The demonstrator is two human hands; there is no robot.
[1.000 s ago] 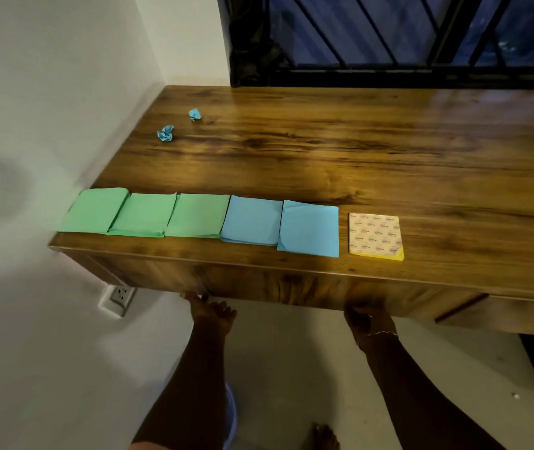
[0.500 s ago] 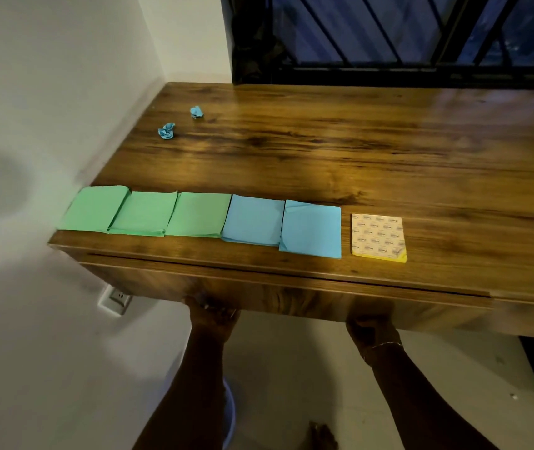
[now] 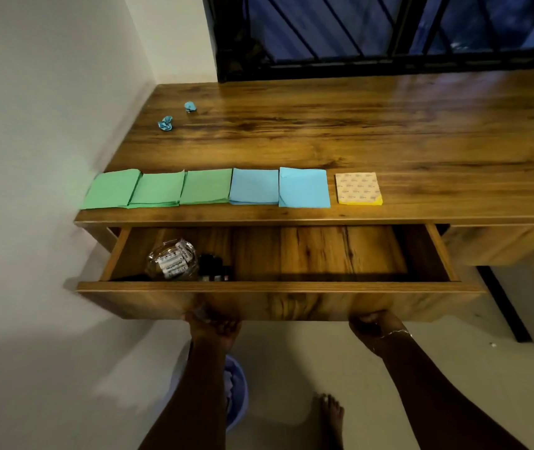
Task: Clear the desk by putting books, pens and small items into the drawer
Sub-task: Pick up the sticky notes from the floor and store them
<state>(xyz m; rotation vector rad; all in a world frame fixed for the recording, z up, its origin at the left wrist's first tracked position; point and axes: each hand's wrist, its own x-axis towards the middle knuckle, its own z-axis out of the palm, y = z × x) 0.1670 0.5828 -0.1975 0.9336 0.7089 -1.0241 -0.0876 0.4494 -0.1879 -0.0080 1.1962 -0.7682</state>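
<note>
Wooden drawer [image 3: 314, 254] open; note-pad row [image 3: 254, 190] along desk [image 3: 324, 141] front edge

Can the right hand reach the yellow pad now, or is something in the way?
Probably yes, once free: the right hand grips the drawer front, and the yellow pad lies uncovered near the edge of the desk.

desk [image 3: 340, 138]: glossy wood grain | drawer [image 3: 291, 298]: same wood, duller inside | notes [image 3: 254, 186]: matt paper | bowl [image 3: 173, 259]: clear glass | window bars [image 3: 398, 30]: dark metal | wall [image 3: 48, 92]: matt paint
</note>
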